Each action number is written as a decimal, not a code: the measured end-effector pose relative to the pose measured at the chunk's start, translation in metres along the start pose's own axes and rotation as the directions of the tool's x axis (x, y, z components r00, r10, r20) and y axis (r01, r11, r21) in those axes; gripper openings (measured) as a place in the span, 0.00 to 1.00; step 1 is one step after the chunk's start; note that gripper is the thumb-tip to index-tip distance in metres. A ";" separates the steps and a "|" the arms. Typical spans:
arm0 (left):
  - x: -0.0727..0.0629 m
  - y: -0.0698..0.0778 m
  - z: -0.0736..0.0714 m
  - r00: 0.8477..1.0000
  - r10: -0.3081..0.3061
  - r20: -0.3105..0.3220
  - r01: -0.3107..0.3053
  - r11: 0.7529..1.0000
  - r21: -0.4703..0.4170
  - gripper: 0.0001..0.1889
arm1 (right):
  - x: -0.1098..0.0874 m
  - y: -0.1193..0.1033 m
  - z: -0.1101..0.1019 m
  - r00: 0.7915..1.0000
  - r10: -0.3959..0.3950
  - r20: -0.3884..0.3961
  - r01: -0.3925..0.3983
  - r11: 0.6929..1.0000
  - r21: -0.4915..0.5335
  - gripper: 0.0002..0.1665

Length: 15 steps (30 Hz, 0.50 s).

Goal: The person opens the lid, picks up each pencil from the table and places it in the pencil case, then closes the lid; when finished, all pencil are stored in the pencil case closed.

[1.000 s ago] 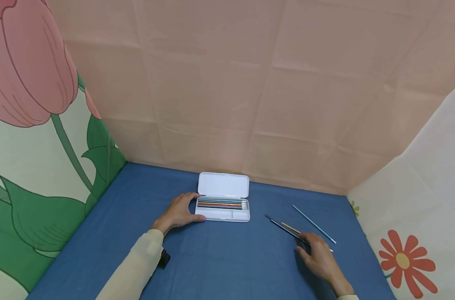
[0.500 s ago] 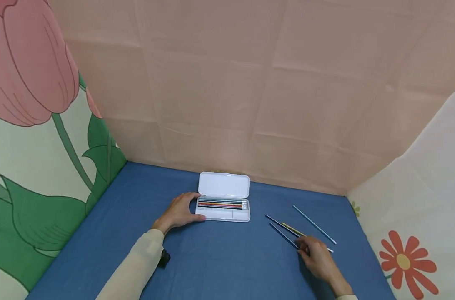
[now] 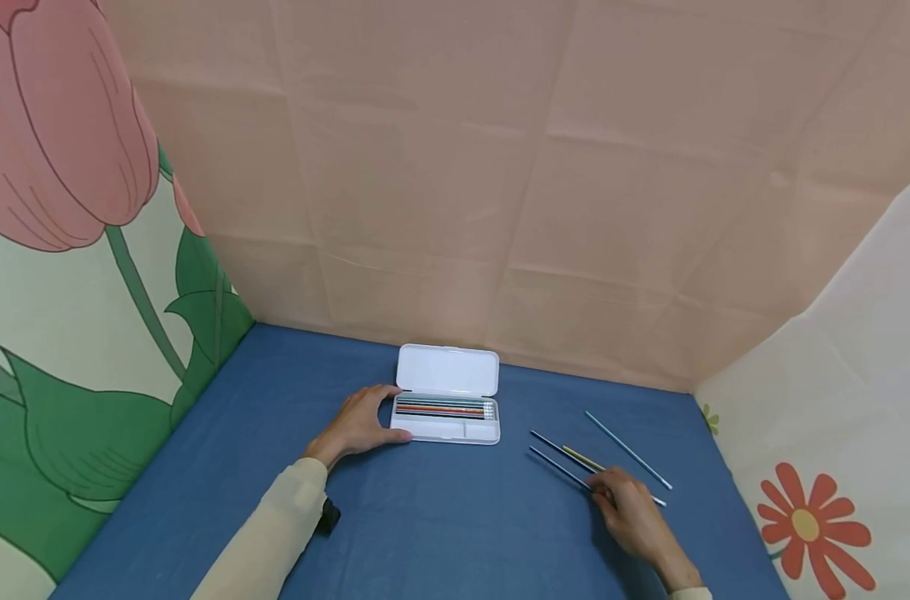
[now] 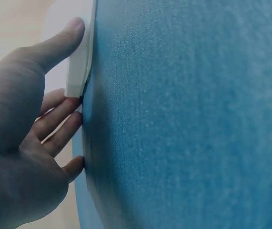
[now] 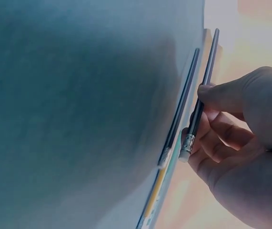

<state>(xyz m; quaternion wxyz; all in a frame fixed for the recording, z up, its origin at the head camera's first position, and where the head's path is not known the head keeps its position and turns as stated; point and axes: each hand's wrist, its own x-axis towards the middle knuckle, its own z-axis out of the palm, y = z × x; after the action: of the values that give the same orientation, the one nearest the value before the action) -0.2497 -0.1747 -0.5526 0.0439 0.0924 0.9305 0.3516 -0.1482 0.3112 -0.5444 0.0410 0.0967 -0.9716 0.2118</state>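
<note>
At the left end of an open white pencil case [image 3: 432, 428], my left hand [image 3: 356, 425] holds it with the thumb at the front edge and the fingers behind. Several coloured pencils [image 3: 438, 407] lie side by side in its back compartment. My right hand [image 3: 633, 515] pinches a dark pencil [image 5: 206, 78] between thumb and fingers, its white eraser end pointing back toward the palm. Under that hand a second dark pencil [image 5: 181, 109] and a yellow pencil [image 3: 581, 457] lie close together on the cloth. A light blue pencil [image 3: 627, 448] lies apart, farther right.
A blue cloth [image 3: 440, 525] covers the table. The case's raised lid [image 3: 447, 370] stands near the beige back wall [image 3: 455, 208]. Printed flower sheets flank both sides, a tulip [image 3: 72, 142] at left and a red flower [image 3: 806, 523] at right.
My right hand has separated one dark pencil from the others and shifted it slightly left and away from me. The left hand and the case have stayed in place.
</note>
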 end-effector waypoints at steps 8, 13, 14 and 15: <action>0.000 0.000 0.000 1.000 -0.006 0.002 0.006 1.000 -0.005 0.49 | 0.012 -0.015 0.001 0.995 -0.086 -0.058 0.086 0.996 0.003 0.13; 0.000 0.000 0.000 1.000 -0.004 0.000 0.004 1.000 -0.007 0.48 | 0.023 -0.027 0.002 0.991 -0.118 -0.066 0.120 0.992 0.031 0.13; 0.000 0.000 0.000 1.000 -0.004 0.000 0.004 1.000 -0.006 0.48 | 0.025 -0.030 0.003 0.990 -0.123 -0.064 0.126 0.991 0.037 0.13; 0.000 0.001 0.000 1.000 -0.004 0.000 0.004 1.000 -0.006 0.48 | 0.027 -0.033 0.003 0.989 -0.131 -0.062 0.134 0.990 0.044 0.13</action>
<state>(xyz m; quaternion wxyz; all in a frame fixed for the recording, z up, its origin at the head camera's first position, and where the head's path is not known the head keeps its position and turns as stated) -0.2492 -0.1746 -0.5519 0.0447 0.0902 0.9297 0.3544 -0.1682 0.2757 -0.5306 0.0812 0.1555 -0.9561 0.2349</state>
